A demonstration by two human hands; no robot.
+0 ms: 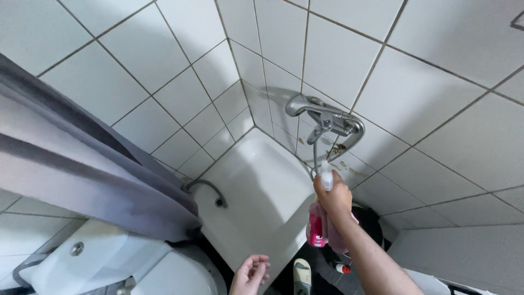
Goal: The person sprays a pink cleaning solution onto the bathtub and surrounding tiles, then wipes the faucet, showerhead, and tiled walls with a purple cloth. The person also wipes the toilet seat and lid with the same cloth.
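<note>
My right hand [334, 198] is raised and shut on the neck of a pink spray bottle [316, 224] with a white nozzle, which points up toward the chrome shower tap [326, 117] on the tiled wall. The nozzle sits just below the tap, beside the metal shower hose [315, 153]. My left hand [250, 275] hangs low at the bottom of the view, fingers apart, holding nothing. It hovers over the front rim of the white shower tray [256, 186].
A grey shower curtain [82, 164] is bunched at the left. The hose end lies curled in the tray near the drain [218, 201]. A white toilet cistern [109, 257] sits at lower left. My shoe [302, 275] stands on dark floor.
</note>
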